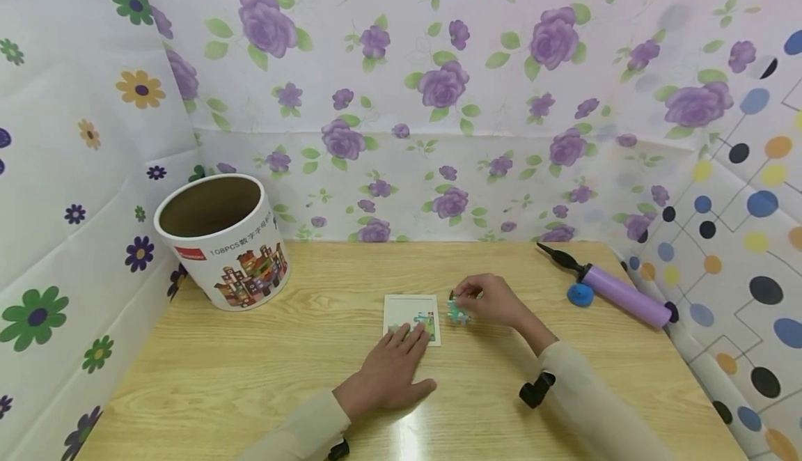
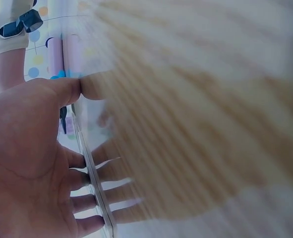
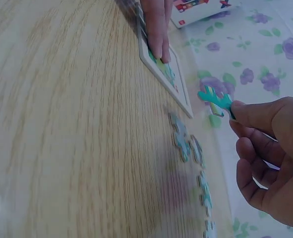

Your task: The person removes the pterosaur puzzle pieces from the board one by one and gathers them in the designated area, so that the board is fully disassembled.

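My left hand [image 1: 388, 374] lies flat with its fingers straight, fingertips resting on a small white-framed jigsaw board [image 1: 401, 306]. Part of a coloured picture fills the lower part of the board, with some of it hidden under the fingers. To the right of the board, my right hand [image 1: 493, 299] pinches a teal jigsaw piece [image 3: 216, 99] between thumb and index finger, raised above the table. Several loose pieces [image 3: 181, 141] lie in a loose line beside the board, below that hand. In the left wrist view, the left palm [image 2: 25, 148] shows side-on along the board's thin edge [image 2: 94, 181].
A large white bucket [image 1: 247, 266] printed with buildings stands at the back left of the wooden table [image 1: 332, 273]. At the back right lie a purple hand pump [image 1: 626, 297] and a small blue object [image 1: 580, 294]. Patterned cloth [image 1: 401, 99] surrounds the table's back and sides.
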Tool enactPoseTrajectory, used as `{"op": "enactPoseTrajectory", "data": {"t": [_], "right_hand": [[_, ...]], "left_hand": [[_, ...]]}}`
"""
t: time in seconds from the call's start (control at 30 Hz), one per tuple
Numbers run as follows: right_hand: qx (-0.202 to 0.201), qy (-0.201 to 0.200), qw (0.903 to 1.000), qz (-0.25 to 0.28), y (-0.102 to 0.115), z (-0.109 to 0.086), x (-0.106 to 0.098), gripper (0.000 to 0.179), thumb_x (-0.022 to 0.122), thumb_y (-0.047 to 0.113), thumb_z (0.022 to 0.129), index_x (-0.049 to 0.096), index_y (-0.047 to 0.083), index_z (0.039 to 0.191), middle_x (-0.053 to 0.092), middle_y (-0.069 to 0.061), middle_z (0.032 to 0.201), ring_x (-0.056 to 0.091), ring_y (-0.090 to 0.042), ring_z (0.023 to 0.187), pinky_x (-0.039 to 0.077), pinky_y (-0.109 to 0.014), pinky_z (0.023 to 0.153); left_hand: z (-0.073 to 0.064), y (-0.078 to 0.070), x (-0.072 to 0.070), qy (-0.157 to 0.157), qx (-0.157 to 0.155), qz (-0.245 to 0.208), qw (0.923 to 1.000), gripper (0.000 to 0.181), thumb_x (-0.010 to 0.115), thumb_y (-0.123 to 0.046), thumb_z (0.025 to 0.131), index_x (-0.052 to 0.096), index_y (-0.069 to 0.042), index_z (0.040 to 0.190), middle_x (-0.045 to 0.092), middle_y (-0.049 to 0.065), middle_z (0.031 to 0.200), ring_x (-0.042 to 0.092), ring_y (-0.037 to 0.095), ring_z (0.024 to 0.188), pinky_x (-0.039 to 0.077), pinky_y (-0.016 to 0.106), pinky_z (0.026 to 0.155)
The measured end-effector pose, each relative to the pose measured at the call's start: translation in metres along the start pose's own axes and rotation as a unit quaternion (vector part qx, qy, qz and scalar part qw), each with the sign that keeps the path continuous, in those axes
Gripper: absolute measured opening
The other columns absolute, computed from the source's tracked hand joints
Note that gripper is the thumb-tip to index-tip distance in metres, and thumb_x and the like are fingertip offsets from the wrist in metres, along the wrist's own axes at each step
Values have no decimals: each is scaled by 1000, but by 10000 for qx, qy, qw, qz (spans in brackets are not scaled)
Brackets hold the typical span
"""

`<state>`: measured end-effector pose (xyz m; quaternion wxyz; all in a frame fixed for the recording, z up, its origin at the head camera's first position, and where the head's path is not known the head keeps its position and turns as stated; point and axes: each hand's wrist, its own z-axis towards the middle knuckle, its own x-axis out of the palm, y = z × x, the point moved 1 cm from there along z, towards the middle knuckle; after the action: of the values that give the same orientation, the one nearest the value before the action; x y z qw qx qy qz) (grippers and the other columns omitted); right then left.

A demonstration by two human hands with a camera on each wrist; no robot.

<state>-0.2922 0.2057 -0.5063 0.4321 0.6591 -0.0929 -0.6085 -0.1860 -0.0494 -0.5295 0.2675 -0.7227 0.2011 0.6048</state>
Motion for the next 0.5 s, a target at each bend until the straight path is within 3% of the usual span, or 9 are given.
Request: {"op": "enactPoseTrajectory", "data": {"t": [0.5], "right_hand": [[411,-136,9989,-154,-28,-30,-19,10,74,17,95,79,13,103,73,5,95,65,-12,86,55,-36,78]], "left_hand": [[0,1,4,-25,35,103,9999,84,40,-65,102,25,-9,163,22,10,170,23,33,155,27,52,121]]}}
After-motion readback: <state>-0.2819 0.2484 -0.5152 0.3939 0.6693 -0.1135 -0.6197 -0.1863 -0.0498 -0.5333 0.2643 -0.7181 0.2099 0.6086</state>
